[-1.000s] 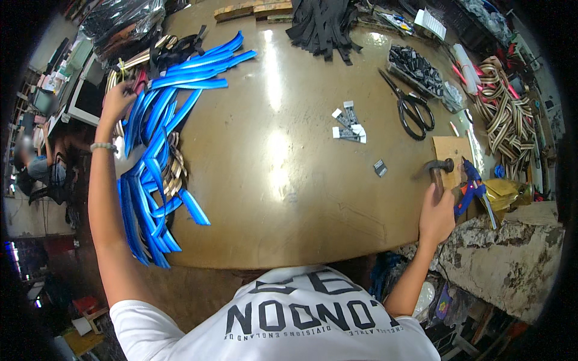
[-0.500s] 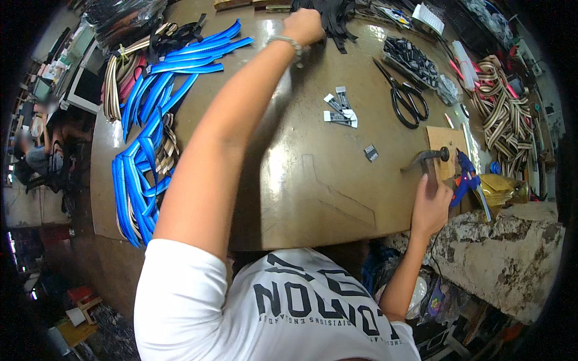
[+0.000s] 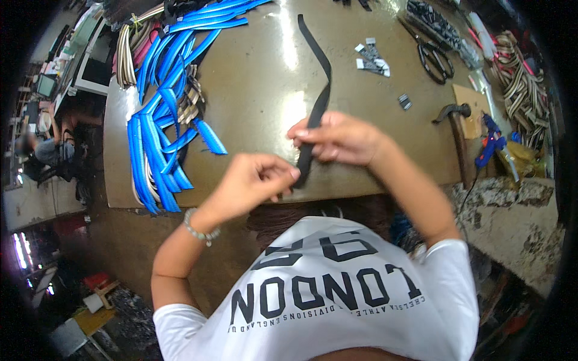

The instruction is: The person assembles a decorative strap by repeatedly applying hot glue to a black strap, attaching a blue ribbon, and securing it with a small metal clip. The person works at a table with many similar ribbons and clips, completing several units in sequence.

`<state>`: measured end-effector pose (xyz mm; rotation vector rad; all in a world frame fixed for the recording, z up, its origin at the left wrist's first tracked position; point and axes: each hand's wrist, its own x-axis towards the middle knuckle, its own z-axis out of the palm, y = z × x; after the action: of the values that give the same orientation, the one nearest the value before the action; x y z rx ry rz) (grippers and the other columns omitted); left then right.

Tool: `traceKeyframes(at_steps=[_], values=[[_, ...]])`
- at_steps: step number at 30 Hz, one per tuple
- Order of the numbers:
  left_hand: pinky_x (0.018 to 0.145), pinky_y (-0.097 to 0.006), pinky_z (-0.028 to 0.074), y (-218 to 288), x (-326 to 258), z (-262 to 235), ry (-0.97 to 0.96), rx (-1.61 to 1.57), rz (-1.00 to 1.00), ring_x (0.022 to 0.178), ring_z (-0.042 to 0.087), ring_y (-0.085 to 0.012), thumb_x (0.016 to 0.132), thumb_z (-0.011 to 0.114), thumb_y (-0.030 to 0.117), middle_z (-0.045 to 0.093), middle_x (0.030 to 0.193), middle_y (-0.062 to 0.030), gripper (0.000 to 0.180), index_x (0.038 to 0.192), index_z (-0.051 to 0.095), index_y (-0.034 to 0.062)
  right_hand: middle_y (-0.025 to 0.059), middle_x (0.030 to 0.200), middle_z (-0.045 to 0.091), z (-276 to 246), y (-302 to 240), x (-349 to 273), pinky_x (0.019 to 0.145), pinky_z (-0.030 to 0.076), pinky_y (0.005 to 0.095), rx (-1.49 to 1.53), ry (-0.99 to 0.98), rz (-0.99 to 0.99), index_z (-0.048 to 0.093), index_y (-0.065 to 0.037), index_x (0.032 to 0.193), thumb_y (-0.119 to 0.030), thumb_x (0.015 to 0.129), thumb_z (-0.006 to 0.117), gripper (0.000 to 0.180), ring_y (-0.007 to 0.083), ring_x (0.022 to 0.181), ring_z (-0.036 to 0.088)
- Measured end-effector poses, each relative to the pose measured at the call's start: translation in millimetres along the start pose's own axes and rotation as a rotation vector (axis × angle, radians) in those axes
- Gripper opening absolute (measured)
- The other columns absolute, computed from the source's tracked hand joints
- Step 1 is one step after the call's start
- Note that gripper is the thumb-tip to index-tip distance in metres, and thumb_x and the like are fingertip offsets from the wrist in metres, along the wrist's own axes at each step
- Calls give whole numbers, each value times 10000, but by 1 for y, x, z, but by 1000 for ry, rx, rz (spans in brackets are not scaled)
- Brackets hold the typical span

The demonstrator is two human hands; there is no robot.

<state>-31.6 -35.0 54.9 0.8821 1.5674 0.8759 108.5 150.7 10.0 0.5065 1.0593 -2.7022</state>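
A long black webbing strap (image 3: 317,53) runs from the far middle of the table to the near edge, bending partway. My left hand (image 3: 253,183) pinches its near end between thumb and fingers. Farther up the same strap, my right hand (image 3: 343,138) closes around it with the fingertips. A claw hammer (image 3: 460,141) lies apart on the right side of the table, head away from me. Beyond my right hand are several small black-and-white labels (image 3: 373,59), and a single label (image 3: 404,101) lies nearer.
Blue straps (image 3: 144,159) are heaped along the table's left side. At the right are black-handled scissors (image 3: 435,63), a bag of small dark pieces (image 3: 430,21), a piece of cardboard (image 3: 471,107), a blue glue gun (image 3: 489,141) and a heap of striped straps (image 3: 518,90). A person sits far left.
My right hand has let go of the hammer, which now rests on the table. From the dark pile at the back, my left hand has come near; both hands now hold a black strap.
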Motion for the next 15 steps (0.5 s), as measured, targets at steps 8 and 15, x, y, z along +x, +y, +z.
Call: traceKeyframes(at_steps=[8, 15], values=[[713, -375, 452, -29, -7, 55, 190, 587, 492, 759, 573, -262, 852, 716, 181, 621, 720, -69, 153, 795, 675, 45, 85, 958, 740, -76, -151, 43, 828, 545, 345, -748, 273, -380, 718, -48, 1091, -215, 785, 812, 361, 232, 890, 707], [827, -396, 357, -19, 8, 71, 422, 755, 465, 886, 539, -255, 811, 763, 197, 602, 794, -43, 143, 785, 671, 91, 193, 793, 711, -123, -136, 103, 698, 537, 414, -1573, 840, -723, 726, 19, 908, -307, 810, 766, 344, 330, 713, 686]])
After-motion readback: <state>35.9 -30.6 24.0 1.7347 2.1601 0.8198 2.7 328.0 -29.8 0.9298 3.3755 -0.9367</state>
